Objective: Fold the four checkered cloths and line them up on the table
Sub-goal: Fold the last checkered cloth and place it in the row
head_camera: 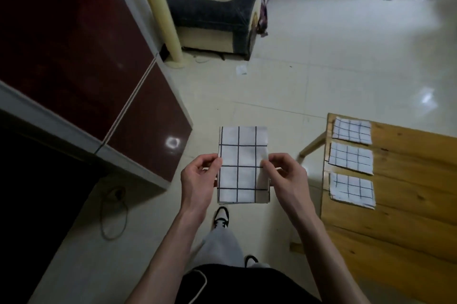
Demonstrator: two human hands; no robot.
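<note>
The left hand (197, 175) and right hand (284, 175) are pinching the fourth cloth (243, 165) at its side edges, mid-air beside the table (408, 217). It is probably light and limp; gripping corners should help.

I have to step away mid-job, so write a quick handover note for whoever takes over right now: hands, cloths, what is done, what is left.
Left hand: pinches the left edge of the white checkered cloth with dark grid lines, held in the air over the floor.
Right hand: pinches its right edge.
That cloth is folded to a long rectangle, not yet to a square.
Done: three folded checkered cloths lie in a line along the near-left edge of the wooden plank table.
Left: probably one more fold, then lay it at the row's near end.
</note>
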